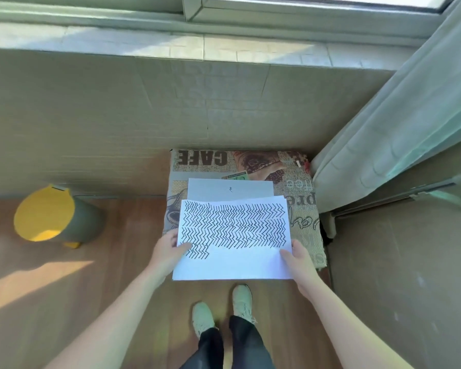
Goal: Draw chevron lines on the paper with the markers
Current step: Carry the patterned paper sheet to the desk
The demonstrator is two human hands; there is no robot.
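A white sheet of paper (pixel 237 262) covered with rows of black chevron lines is held above a cushioned seat. My left hand (pixel 168 251) grips its left edge, thumb on top of the drawn rows. My right hand (pixel 297 258) grips its right edge near the lower corner. The bottom strip of the sheet is blank except for a short run of chevrons at the left. A second, nearly blank white sheet (pixel 229 189) lies on the seat behind it. No marker is in view.
The seat cushion (pixel 298 187) has a printed "CAFE" pattern and stands against a low wall under a window. A bin with a yellow lid (pixel 44 213) stands on the wooden floor at left. A curtain (pixel 397 134) hangs at right. My feet (pixel 224 310) are below the paper.
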